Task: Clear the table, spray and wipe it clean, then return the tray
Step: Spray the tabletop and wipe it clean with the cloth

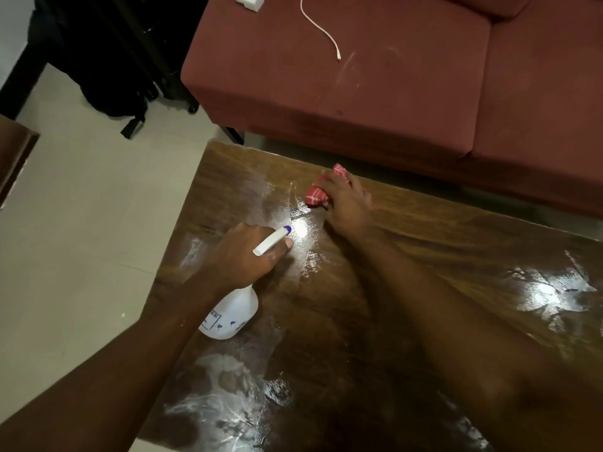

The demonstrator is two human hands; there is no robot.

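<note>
A maroon fabric sofa (359, 93) fills the upper right, with a white cable (321, 29) and a white charger (249, 0) lying on its seat. Pale floor tiles (81, 207) spread left, where black bags (114, 76) stand in shadow.

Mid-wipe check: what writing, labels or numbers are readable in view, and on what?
"ER": the end of a framed word on the spray bottle that the left hand grips; the arm hides the start.
Line beneath it, and the blue marks beside: too blurred to read.
No text shows on the cloth, the table or the sofa.
</note>
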